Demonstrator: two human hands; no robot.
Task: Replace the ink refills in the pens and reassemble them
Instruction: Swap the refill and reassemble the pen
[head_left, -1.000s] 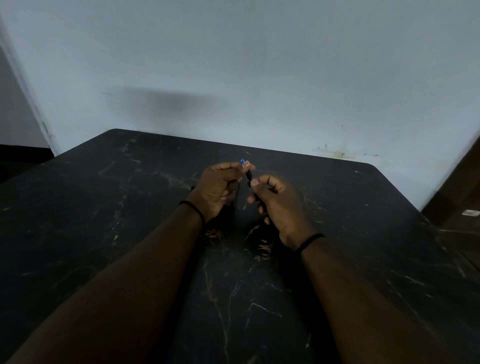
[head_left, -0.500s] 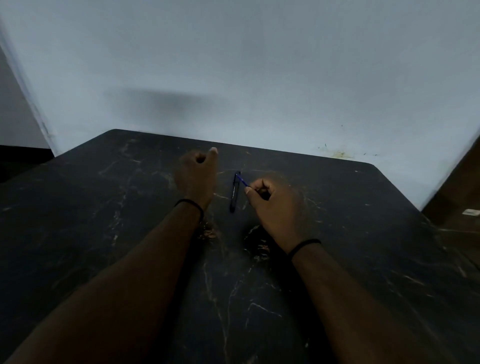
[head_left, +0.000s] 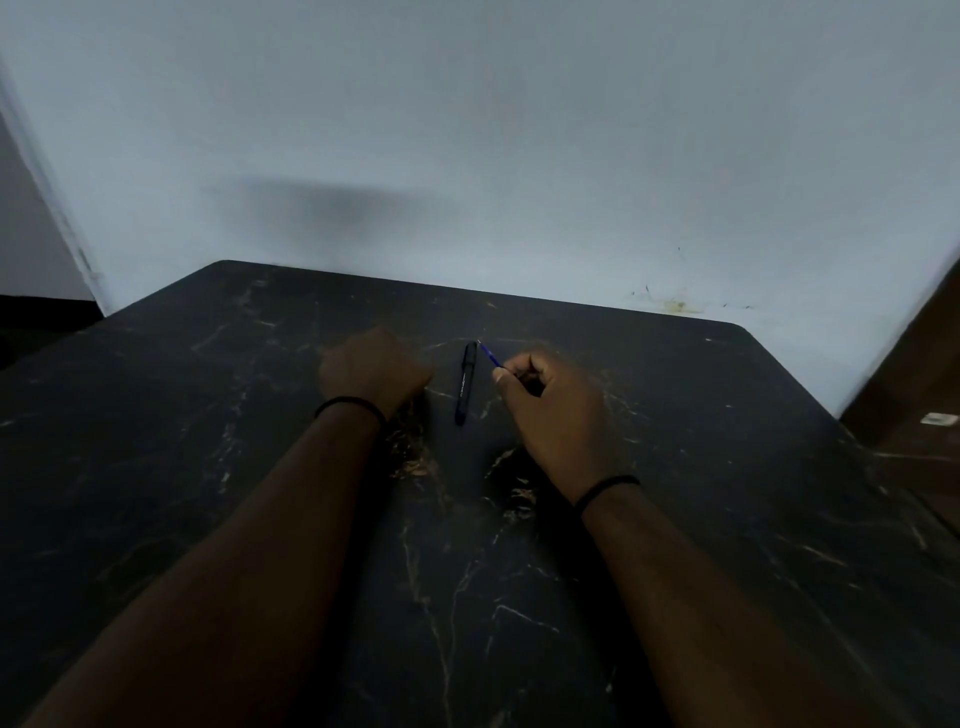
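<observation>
Pale wall (head_left: 493, 130) across the whole upper half, with a soft dark shadow patch and a small yellowish stain low on the right. Below it, black marble-look table (head_left: 208, 441) with thin tan veins, far edge against the wall, corners rounded. Two bare forearms reaching in from the bottom edge, a thin black band on each wrist. Left hand (head_left: 373, 368) resting knuckles-up on the tabletop, fingers curled under into a loose fist; anything inside it hidden, so cannot tell if something is held. Right hand (head_left: 551, 402) just right of centre, fingers folded in, thumb and forefinger pressed together on the lower end of a thin blue ink refill (head_left: 489, 355). Refill slanting up and to the left from the pinch, tip ending just beside the top of the pen. Black pen barrel (head_left: 465, 383) lying flat on the table between the two hands, lengthwise away from the camera, touched by neither hand, faint pale lettering along its side too small to read. At far right, a brown surface with a small white scrap (head_left: 939, 419) on it.
</observation>
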